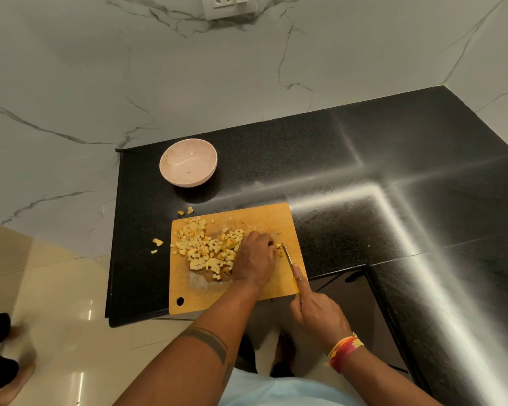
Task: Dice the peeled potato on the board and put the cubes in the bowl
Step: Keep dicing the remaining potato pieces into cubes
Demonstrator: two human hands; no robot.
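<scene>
Black stone desk (320, 159) carries, at the left, a few stray potato bits (157, 242) that have slipped off the wooden board (241, 291). My pink bowl (188, 162) waits behind it, holding no cubes yet. Diced cubes (206, 247) are heaped aside to free the cutting space. My left hand (254, 259) curls over the last piece, steadying it; my right hand (317, 313) grips the knife (289, 259), forefinger along its spine for control.

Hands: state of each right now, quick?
Left hand: fingers curled down on the last potato bits on the board.
Right hand: grips the knife.
</scene>
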